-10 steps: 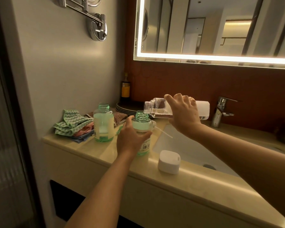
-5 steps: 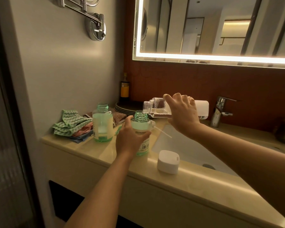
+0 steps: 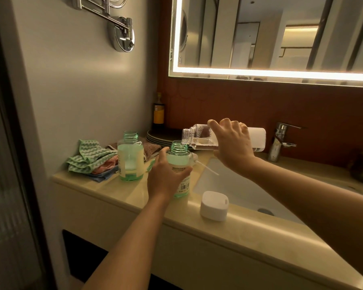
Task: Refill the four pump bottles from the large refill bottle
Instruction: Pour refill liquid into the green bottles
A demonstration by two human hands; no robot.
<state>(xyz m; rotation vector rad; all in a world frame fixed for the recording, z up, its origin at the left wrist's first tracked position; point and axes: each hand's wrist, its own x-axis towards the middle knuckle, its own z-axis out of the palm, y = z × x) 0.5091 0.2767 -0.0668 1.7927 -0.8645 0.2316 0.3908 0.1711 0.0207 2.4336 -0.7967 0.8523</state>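
Observation:
My right hand (image 3: 233,148) grips the clear refill bottle (image 3: 199,138), which lies almost level with its open mouth just over the neck of a green bottle (image 3: 179,159). A little clear liquid and some foam show inside the refill bottle. My left hand (image 3: 166,177) wraps around that green bottle, which stands uncapped on the counter (image 3: 122,190). A second uncapped green bottle (image 3: 130,159) stands to the left, mostly full. A pump tube (image 3: 206,168) lies behind the held bottle, over the sink's edge.
A white cap (image 3: 213,205) sits on the counter's front edge by the sink (image 3: 235,191). Folded cloths (image 3: 90,159) lie at the far left, stacked plates (image 3: 161,136) and a dark bottle (image 3: 158,114) at the back. The tap (image 3: 279,141) stands to the right.
The refill bottle's mouth has dipped slightly lower and closer over the green bottle's neck. My left hand keeps its hold on the green bottle.

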